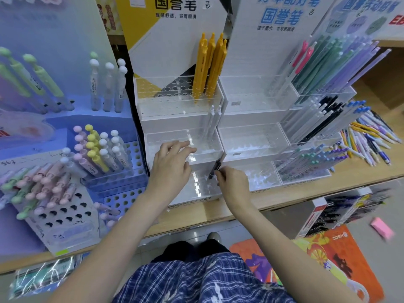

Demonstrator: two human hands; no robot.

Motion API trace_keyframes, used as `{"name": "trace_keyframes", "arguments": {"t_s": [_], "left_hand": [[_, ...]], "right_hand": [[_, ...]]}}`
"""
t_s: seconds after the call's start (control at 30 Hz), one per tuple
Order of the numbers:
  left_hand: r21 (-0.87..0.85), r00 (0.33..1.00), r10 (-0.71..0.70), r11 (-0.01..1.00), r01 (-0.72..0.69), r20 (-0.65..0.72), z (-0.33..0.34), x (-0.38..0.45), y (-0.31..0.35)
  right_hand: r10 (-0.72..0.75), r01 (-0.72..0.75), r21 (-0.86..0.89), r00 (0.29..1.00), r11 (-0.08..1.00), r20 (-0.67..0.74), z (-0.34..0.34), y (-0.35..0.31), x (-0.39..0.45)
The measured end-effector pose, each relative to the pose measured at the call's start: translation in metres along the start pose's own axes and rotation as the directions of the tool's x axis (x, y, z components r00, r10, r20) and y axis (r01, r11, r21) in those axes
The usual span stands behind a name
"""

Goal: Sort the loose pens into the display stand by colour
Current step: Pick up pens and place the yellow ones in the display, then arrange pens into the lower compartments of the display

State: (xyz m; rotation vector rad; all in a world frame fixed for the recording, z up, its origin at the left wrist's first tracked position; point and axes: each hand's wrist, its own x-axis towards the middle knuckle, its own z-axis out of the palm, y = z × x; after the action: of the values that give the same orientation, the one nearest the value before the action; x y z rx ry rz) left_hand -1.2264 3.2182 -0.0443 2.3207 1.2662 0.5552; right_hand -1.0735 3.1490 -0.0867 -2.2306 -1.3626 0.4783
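Clear acrylic formed the tiered display stand (pixel 183 136) on the wooden shelf (pixel 360 176); yellow pens (pixel 208 66) stood in its top tier. The left hand (pixel 171 165) rested on the middle tier, fingers relaxed. The right hand (pixel 232 184) pinched a slim dark pen (pixel 215 169), tilted, at the stand's lower right corner.

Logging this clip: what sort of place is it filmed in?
Most likely a stationery shop. Tiered clear acrylic display stands with printed brand header cards line a wooden shelf, holding pens grouped by colour, such as the yellow pens; more loose pens lie heaped to the right.
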Motion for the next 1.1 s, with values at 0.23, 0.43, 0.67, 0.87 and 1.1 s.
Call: {"name": "trace_keyframes", "arguments": {"t_s": [0.23,0.43,0.67,0.87,1.1], "left_hand": [[0.047,1.0,-0.024,0.999,0.024,0.009,0.003,-0.002,0.006],[-0.02,0.988,0.034,0.999,-0.037,-0.148,0.025,0.0,0.073],[-0.116,0.97,0.231,0.964,-0.239,-0.076,0.14,0.032,0.227],[-0.142,0.951,0.307,0.943,-0.301,0.025,0.224,0.061,0.342],[0.059,0.94,-0.001,0.998,-0.02,0.341,0.301,0.105,0.366]], "right_hand": [[-0.016,0.008,0.076,0.994,0.997,0.105,-0.022,0.011,-0.004],[-0.029,0.033,0.142,0.999,0.989,-0.027,-0.106,0.085,-0.008],[0.122,-0.113,0.11,0.99,0.987,-0.074,-0.222,0.268,-0.013],[0.226,-0.234,0.085,0.97,0.969,0.089,-0.278,0.385,0.015],[0.337,-0.343,0.115,0.939,0.932,0.07,-0.288,0.439,0.101]]}}
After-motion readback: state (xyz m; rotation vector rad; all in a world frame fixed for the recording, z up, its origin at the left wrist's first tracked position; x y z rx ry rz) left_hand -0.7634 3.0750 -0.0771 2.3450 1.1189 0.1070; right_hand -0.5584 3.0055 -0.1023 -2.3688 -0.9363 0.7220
